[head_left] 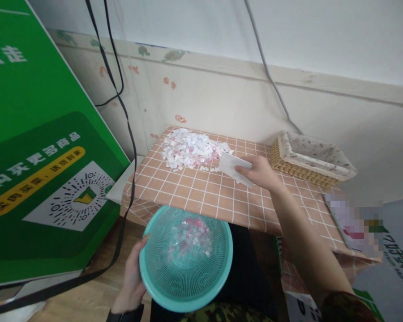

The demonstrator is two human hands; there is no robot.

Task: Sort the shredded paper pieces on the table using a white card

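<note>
My left hand [135, 273] grips the rim of a turquoise plastic colander [154, 277] at its left side, below the table's front edge. Small clear and pink bits [191, 237] lie inside the colander. Over the table, my right hand [260, 172] is closed on a flat whitish scraper-like sheet [235, 167], thumb on its near face. The sheet's left end is at the right border of a spread pile of small white and pink paper-like scraps [191, 150]. The fingers behind the sheet are partly hidden.
A brown checked cloth covers the table [201, 192]. A wicker basket [305, 163] with a fabric lining stands at the back right against the wall. On the left, a green sign [53, 147] leans close, with a black strap [130, 134] hanging before it.
</note>
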